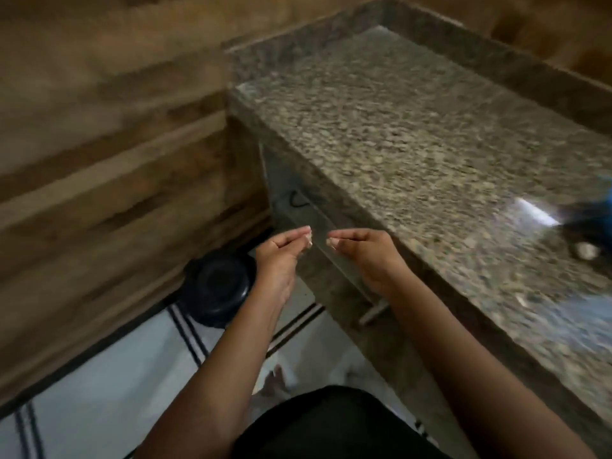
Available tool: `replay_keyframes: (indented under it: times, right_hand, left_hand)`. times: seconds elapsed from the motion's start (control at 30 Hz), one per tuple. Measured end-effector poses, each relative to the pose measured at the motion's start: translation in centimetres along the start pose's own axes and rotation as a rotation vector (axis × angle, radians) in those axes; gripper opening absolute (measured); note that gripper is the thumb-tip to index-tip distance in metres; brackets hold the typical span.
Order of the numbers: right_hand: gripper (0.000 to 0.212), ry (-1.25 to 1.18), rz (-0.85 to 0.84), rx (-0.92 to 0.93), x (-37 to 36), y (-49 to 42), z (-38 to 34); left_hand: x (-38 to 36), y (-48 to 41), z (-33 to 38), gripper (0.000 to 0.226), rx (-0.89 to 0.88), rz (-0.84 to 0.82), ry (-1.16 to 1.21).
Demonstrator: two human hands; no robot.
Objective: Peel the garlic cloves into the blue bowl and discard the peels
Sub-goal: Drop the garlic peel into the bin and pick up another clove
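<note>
My left hand (281,256) and my right hand (367,256) are held out side by side, past the near edge of the granite counter (414,134) and above the floor. Each pinches a small pale clump at its fingertips: the left peels (308,238) and the right peels (332,242). The fingertips are a short gap apart. Low on the floor, left of my left hand, stands a black round bin (215,288). At the frame's right edge a blurred blue bowl (596,207) sits on the counter, with a pale garlic clove (586,250) next to it.
A wood-plank wall (109,154) fills the left side. Under the counter edge is a drawer front with a bar handle (344,273). The floor (109,385) is white tile with dark stripes. My bare foot (275,382) shows below.
</note>
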State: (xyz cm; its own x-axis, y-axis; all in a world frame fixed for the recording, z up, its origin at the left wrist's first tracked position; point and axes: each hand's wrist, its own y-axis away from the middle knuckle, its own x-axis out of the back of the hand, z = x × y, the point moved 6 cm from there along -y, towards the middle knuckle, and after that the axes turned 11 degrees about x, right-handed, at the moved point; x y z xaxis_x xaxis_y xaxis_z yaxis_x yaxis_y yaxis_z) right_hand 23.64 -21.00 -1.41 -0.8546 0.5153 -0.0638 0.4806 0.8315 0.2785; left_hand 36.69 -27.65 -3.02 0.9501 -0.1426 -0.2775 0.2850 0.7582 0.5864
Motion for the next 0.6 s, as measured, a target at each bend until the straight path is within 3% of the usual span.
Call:
replay_keyframes:
  times: [0.2, 0.33, 0.6]
  right_hand:
    - [0.009, 0.035, -0.187, 0.004, -11.7, -4.7, 1.0]
    - [0.022, 0.085, -0.255, -0.022, -17.0, -8.3, 2.6]
    - [0.028, 0.157, -0.275, -0.259, -22.8, -14.0, 8.0]
  left_hand:
    - [10.0, -3.9, 2.9, 0.015, 0.034, 0.159, 0.198]
    - [14.5, -6.8, 3.8, 0.024, 0.077, 0.261, 0.236]
    - [20.5, -12.1, 4.1, 0.026, 0.202, 0.404, 0.303]
